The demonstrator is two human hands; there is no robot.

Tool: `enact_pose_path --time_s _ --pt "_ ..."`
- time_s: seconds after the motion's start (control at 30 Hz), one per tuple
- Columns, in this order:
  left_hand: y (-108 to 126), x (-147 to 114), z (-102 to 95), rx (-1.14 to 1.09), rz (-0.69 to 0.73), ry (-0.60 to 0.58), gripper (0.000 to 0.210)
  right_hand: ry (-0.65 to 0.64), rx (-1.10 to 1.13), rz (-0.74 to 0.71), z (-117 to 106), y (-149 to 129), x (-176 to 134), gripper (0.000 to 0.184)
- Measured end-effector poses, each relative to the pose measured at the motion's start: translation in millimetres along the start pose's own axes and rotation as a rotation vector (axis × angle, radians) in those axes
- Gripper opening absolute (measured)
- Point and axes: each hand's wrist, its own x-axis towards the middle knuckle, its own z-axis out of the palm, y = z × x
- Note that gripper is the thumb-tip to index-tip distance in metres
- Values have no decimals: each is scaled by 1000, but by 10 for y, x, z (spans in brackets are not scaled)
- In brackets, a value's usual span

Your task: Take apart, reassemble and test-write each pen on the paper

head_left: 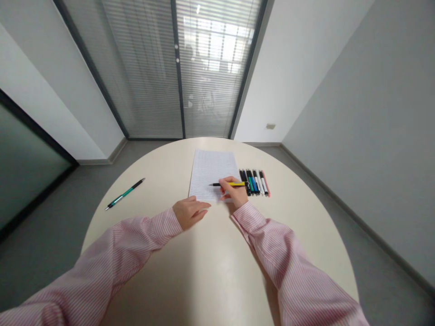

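A yellow pen with a black tip section [237, 184] is gripped by my right hand [234, 192] over the sheet of lined paper [212, 167]. The pen lies nearly level, its tip pointing left; whether the tip touches the paper I cannot tell. My left hand [190, 212] is at the paper's lower left corner, fingers stretched out to the right, with nothing in it. Just right of the paper several pens [254, 181] lie side by side in a row, in black, green, blue, white and red. My right hand partly hides the paper's lower right corner.
A green and black pen [125, 194] lies slanted on the left side of the round cream table [217, 262]. Beyond the table's far edge stands a glass partition with blinds [146, 90]. Walls rise on both sides, with grey floor [340, 194] around the table.
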Motion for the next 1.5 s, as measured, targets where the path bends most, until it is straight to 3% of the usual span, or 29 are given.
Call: enact_pose_path --time_s 0.1,0.27,0.47,0.73,1.5 --pt "-49 -13 52 73 -79 -80 32 10 -127 -92 43 72 -27 28" --pt "-99 -26 119 88 -87 -103 32 -100 -272 -28 49 155 -27 19" --pt "-90 -15 100 110 -86 -132 33 -78 -545 -119 29 168 -14 29" --pt "-92 -8 97 129 -76 -135 34 -137 -461 -90 35 195 -34 27" --pt "-54 14 58 156 -83 -187 34 -97 -670 -183 6 227 2 22"
